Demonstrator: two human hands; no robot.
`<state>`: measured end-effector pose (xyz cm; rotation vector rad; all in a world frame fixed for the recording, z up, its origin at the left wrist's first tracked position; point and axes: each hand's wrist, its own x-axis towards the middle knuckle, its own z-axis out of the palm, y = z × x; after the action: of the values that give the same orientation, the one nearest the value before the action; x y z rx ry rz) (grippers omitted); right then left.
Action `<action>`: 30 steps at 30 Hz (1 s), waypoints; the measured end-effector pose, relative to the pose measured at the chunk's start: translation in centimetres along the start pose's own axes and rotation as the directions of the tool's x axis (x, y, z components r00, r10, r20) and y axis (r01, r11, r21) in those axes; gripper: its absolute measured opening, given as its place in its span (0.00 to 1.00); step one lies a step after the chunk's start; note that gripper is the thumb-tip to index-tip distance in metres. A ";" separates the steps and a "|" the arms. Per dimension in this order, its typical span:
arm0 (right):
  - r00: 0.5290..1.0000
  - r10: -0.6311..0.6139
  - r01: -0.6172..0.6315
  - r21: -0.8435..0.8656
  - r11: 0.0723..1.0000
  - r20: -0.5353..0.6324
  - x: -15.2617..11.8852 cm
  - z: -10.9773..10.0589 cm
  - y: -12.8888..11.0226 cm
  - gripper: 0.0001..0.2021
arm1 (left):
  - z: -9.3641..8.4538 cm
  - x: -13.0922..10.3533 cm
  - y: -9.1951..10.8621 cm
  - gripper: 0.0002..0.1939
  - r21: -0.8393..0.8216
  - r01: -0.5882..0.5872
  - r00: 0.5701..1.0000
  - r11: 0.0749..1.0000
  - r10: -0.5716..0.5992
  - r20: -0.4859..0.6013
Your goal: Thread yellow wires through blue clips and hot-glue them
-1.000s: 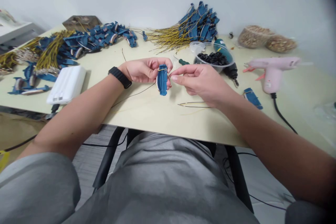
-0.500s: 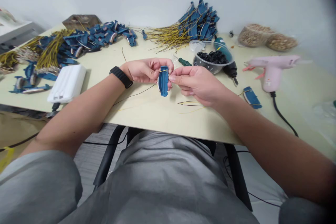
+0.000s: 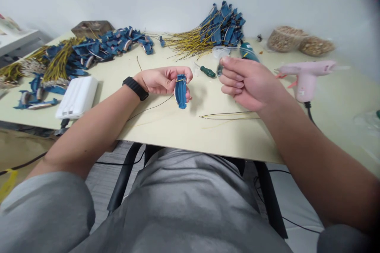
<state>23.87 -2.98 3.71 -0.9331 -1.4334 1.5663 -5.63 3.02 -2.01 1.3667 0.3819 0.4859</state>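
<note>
A blue plastic part [image 3: 181,93] with a pale curved edge and a bit of yellow wire at its top is pinched upright in my left hand [image 3: 166,81], above the table. A thin dark wire trails from it toward the lower left. My right hand [image 3: 249,83] is closed, its fingertips pressed together in front of the clear plastic tub [image 3: 236,50]; whatever it grips is too small or hidden to make out. Just left of my right hand lies a green screwdriver [image 3: 208,72]. Below that hand, thin black and yellow wires [image 3: 228,116] rest on the table.
Blue parts with yellow wires form piles at the back left [image 3: 101,47] and back centre [image 3: 222,25]. A white power bank [image 3: 77,97] sits left. A pink glue gun [image 3: 307,75] and bags of pale pieces [image 3: 285,39] are on the right.
My right hand has left the blue part and moved right and up to the clear tub. My left hand still holds the part, slightly further left.
</note>
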 end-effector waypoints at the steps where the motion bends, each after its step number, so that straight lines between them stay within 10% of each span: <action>1: 1.000 -0.013 0.013 -0.028 1.000 -0.016 0.1 0.0 0.2 0.26 | 0.0 0.0 0.0 0.31 0.001 -0.004 1.000 1.000 0.004 -0.003; 11: 0.942 -0.229 0.334 -0.598 0.729 0.247 -0.8 2.0 3.2 0.12 | -0.5 -0.2 -0.1 0.30 -0.002 -0.010 1.000 1.000 0.010 0.007; 17: 0.889 -0.390 0.436 -0.704 0.561 0.241 -0.4 2.8 4.9 0.10 | -0.2 -0.3 -0.2 0.21 -0.058 0.032 0.977 0.998 -0.044 -0.208; 30: 0.892 -0.446 0.362 -0.703 0.612 0.071 -0.4 2.5 4.4 0.06 | 0.0 -0.1 -0.4 0.23 -0.105 0.026 0.972 0.994 -0.049 -0.228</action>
<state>21.44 -4.49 -0.51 -0.9873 -2.0408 0.5840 -5.70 2.91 -2.40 1.2063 0.5647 0.6266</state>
